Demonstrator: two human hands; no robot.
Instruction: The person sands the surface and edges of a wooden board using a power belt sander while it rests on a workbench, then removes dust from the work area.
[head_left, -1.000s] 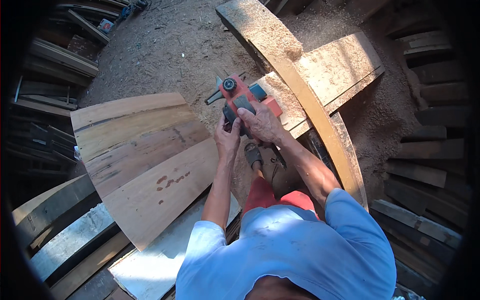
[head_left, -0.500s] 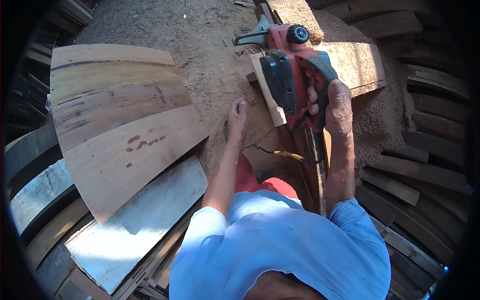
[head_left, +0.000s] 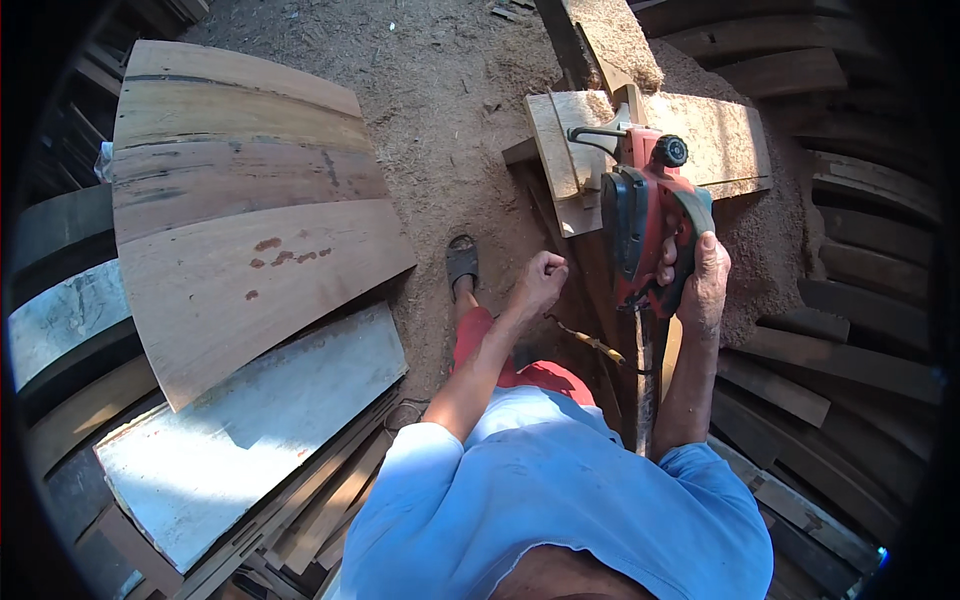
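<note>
My right hand (head_left: 700, 282) grips the rear handle of a red and black electric planer (head_left: 645, 215), lifted above a curved wooden workpiece (head_left: 640, 390) that runs away from me over a flat board (head_left: 720, 140). My left hand (head_left: 540, 280) is a closed fist with nothing in it, hanging left of the planer and clear of it. A thin cord (head_left: 590, 342) trails below the tool.
A stack of wide curved planks (head_left: 240, 220) lies on my left, with a pale grey board (head_left: 250, 430) below it. Dark stacked planks (head_left: 850, 300) fill the right side. Sawdust (head_left: 450, 120) covers the ground. My sandalled foot (head_left: 461, 262) stands beside the workpiece.
The planer went from both hands on the workpiece to my right hand alone. My left hand let go and closed into a fist. The view swung to the left.
</note>
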